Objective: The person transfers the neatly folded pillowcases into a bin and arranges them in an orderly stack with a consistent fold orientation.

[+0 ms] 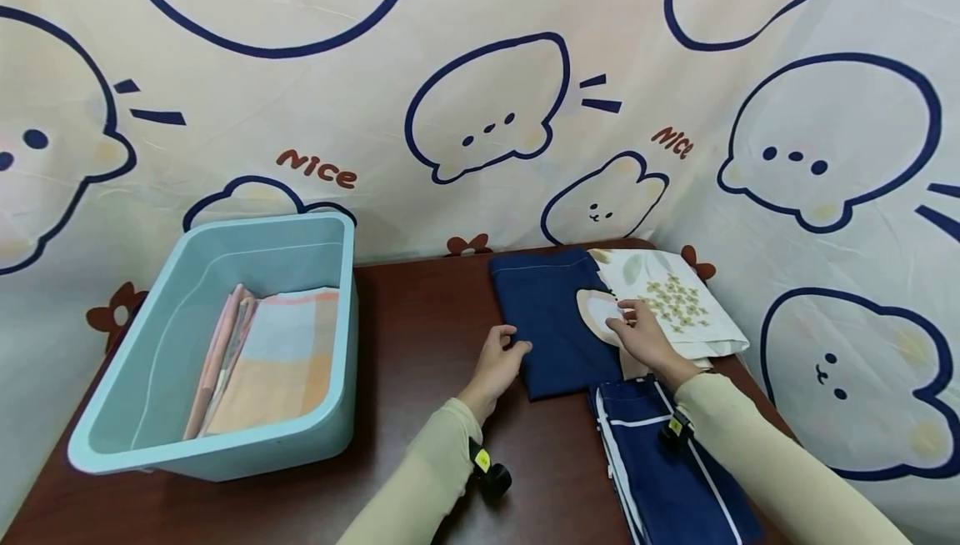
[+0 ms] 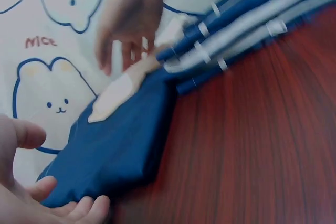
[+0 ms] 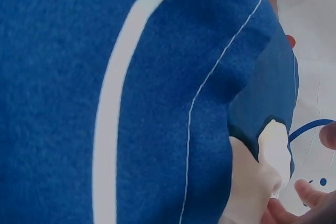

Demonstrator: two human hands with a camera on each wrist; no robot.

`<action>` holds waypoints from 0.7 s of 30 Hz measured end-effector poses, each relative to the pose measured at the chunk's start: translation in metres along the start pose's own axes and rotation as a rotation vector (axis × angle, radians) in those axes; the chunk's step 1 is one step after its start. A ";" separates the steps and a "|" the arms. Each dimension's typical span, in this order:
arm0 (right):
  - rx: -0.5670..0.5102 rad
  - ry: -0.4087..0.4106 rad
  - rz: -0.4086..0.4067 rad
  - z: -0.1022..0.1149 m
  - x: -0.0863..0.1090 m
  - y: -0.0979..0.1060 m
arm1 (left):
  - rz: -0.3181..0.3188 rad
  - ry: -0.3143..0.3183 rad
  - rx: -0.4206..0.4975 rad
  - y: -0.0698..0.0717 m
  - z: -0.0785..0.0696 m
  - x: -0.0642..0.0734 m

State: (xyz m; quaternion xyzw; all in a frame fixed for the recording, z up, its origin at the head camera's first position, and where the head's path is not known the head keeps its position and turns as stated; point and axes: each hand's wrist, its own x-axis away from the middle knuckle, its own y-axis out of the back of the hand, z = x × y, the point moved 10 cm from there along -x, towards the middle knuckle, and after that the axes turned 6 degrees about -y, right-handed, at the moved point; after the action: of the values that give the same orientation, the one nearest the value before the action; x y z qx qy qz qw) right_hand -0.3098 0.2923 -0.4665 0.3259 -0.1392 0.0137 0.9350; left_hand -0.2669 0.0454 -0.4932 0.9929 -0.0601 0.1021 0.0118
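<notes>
A folded dark blue cloth [image 1: 543, 320] with a cream and white printed shape lies on the table. By its left edge is my left hand [image 1: 497, 366], thumb and fingers spread apart; in the left wrist view the fingertips [image 2: 94, 209] are at the cloth's edge, and whether they touch it is hard to tell. Over the printed part hovers my right hand [image 1: 647, 338], fingers loosely bent with nothing visible between them. Beyond that hand a folded white cloth [image 1: 678, 295] with leaves and small yellowish flowers is partly covered. Under the right wrist lies a folded navy cloth [image 1: 660, 462] with white stripes.
A light blue plastic bin [image 1: 348, 345] stands on the left of the brown table [image 1: 420, 320], with folded checked cloths [image 1: 288, 353] inside. White printed fabric [image 1: 480, 195] hangs behind the table and along its right side.
</notes>
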 end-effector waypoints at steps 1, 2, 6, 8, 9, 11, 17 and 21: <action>0.004 -0.001 0.002 -0.001 -0.001 -0.001 | 0.002 0.016 0.051 0.000 0.001 0.000; 0.006 -0.006 0.005 -0.002 -0.002 -0.001 | 0.002 0.036 0.108 0.000 0.002 -0.001; 0.007 -0.037 0.016 -0.008 -0.005 -0.003 | 0.004 0.101 0.256 0.000 0.008 -0.002; -0.001 -0.061 0.016 -0.011 -0.007 -0.002 | 0.009 0.121 0.274 0.000 0.010 -0.003; -0.004 -0.073 0.013 -0.012 -0.008 -0.001 | 0.014 0.126 0.274 -0.001 0.011 -0.004; -0.010 -0.098 0.010 -0.014 -0.009 0.001 | 0.030 0.136 0.280 -0.004 0.010 -0.006; 0.008 -0.163 0.010 -0.016 -0.014 0.002 | 0.086 0.168 0.301 -0.014 0.010 -0.009; 0.017 -0.178 0.022 -0.013 -0.018 -0.002 | 0.087 0.169 0.305 -0.013 0.011 -0.011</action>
State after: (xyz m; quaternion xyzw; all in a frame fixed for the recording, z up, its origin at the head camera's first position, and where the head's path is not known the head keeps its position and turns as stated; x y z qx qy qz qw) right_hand -0.3241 0.2999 -0.4822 0.3322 -0.2250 -0.0037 0.9160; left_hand -0.2734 0.0595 -0.5061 0.9676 -0.0854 0.1935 -0.1381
